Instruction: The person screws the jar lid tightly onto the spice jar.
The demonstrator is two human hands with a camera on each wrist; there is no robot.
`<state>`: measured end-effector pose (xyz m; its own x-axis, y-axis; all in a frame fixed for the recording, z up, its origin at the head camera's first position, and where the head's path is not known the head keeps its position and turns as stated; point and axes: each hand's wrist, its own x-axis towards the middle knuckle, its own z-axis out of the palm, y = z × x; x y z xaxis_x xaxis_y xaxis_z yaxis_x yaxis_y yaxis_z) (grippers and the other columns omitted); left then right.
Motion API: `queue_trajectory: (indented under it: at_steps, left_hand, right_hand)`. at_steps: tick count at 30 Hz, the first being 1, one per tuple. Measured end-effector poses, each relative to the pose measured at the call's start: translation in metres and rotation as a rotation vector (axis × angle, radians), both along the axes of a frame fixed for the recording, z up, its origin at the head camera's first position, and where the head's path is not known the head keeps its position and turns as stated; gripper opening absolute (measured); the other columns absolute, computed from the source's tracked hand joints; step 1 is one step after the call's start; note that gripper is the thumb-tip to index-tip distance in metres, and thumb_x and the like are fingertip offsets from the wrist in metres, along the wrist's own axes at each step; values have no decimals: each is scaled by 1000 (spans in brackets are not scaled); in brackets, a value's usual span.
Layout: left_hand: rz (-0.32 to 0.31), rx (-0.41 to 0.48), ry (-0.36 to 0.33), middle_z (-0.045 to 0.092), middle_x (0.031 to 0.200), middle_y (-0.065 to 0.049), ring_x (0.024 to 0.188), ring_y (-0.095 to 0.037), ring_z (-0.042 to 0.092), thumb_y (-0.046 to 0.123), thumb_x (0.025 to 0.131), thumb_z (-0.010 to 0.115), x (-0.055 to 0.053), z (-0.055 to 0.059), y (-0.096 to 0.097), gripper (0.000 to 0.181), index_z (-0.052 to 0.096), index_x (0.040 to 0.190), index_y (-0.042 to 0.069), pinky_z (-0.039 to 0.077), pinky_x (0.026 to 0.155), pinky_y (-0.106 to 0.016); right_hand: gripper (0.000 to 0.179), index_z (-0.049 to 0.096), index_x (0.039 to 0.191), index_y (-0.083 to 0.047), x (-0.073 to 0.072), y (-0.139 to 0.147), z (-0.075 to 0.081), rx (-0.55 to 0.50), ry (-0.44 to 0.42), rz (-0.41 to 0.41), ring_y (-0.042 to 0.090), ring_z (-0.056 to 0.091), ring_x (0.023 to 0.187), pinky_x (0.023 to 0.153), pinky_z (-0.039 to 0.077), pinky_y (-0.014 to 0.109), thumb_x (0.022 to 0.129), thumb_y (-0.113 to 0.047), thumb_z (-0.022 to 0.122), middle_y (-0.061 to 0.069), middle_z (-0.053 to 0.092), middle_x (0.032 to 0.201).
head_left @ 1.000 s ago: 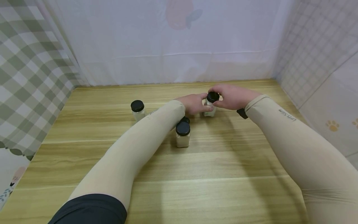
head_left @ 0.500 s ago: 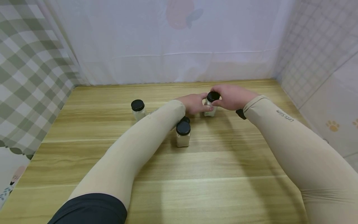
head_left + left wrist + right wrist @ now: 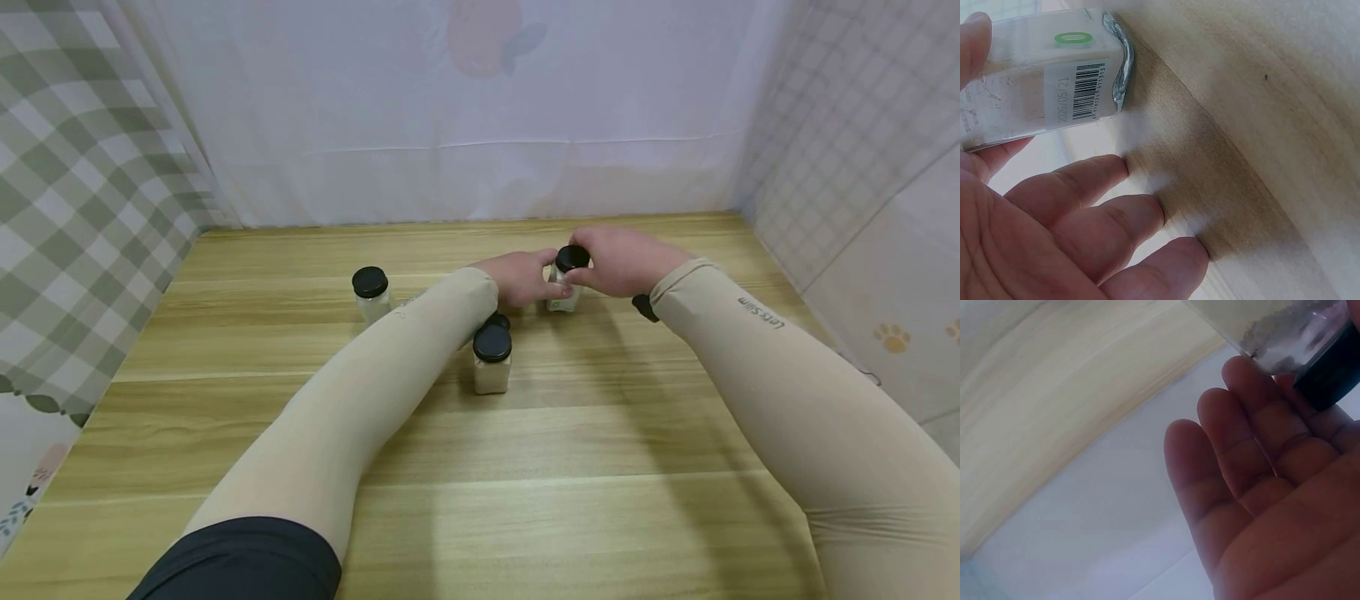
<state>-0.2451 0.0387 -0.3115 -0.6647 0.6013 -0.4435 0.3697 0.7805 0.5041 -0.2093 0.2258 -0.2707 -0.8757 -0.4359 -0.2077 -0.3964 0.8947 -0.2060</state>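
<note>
My left hand [image 3: 516, 278] grips a small clear jar [image 3: 562, 303] at the back of the table, thumb and index finger on its sides. The left wrist view shows a barcode label [image 3: 1079, 90] on the jar, while the other fingers spread down to the wood. My right hand [image 3: 628, 260] pinches the jar's black lid [image 3: 572, 257] between thumb and index finger. In the right wrist view the pale, lumpy contents show through the jar wall [image 3: 1285, 337], and the remaining fingers lie loosely bent beside it.
Nearer to me stands another black-lidded jar [image 3: 492, 373]. Just behind it a further black lid [image 3: 498, 320] peeks out, half hidden by my left sleeve. One more jar [image 3: 372, 307] stands to the left beyond that forearm. A white curtain [image 3: 360, 187] borders the wooden table's back edge.
The right hand has turned slightly about the lid, its wrist shifting a little left and down. The left hand and the jars stay practically where they were.
</note>
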Motion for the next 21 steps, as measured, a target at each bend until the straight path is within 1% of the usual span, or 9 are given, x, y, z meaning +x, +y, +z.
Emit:
queue_trajectory:
  at_steps: [3,5,7,9,11,12,14,16,21]
  left_hand:
    - [0,5,3,48,164,-4,153,-23,43,66,103,52,0,-1,0,85,10,170,35,36,122,-46]
    - [2,4,4,48,164,-4,153,-23,43,66,103,52,0,-2,0,85,11,170,35,36,123,-46]
    - [5,-10,7,46,165,-3,154,-22,41,66,103,52,-1,-2,0,87,8,171,34,35,124,-45]
    - [6,-23,8,43,168,-3,156,-22,38,67,103,52,-1,-2,0,89,6,171,32,33,125,-46]
    - [7,-36,5,39,170,-1,158,-21,35,68,103,51,-1,-2,1,91,3,171,31,31,127,-46]
    - [7,-40,5,38,170,-1,159,-21,33,68,103,51,-1,-2,1,92,2,171,31,31,127,-46]
    - [8,-38,-1,37,171,0,159,-21,33,69,102,51,-2,-1,2,92,1,171,33,30,128,-46]
    - [7,-30,-4,38,170,0,158,-21,34,69,102,51,-2,-1,2,91,2,171,34,31,127,-46]
    - [4,-10,0,42,168,-1,157,-22,37,68,102,51,-2,-2,1,88,7,171,36,32,126,-47]
  right_hand:
    - [28,61,109,-3,0,0,0,2,1,-7,25,56,79,74,44,38,102,-28,69,9,60,88]
    - [31,61,112,-1,0,0,1,-1,-8,-6,27,58,82,77,46,40,102,-29,69,12,63,92]
    - [43,60,124,3,0,0,2,-4,-17,4,33,65,94,87,51,45,100,-30,72,19,68,105]
    - [55,55,138,5,-1,1,5,-11,-31,18,39,66,112,101,51,51,99,-30,74,24,67,122]
    - [57,54,142,5,-2,2,7,-20,-34,54,40,63,123,109,47,55,98,-25,76,24,66,132]
    - [56,55,142,4,-2,2,8,-20,-34,69,40,63,124,110,47,55,98,-23,76,23,66,133]
    - [40,62,134,0,-3,2,8,-19,-33,93,35,66,118,107,49,53,99,-17,74,18,69,127]
    - [27,67,123,-3,-4,1,8,-10,-24,110,31,68,106,101,51,51,99,-14,72,13,71,117]
    - [24,68,118,-3,-5,0,5,6,-10,81,28,66,96,94,53,48,99,-16,73,11,72,108]
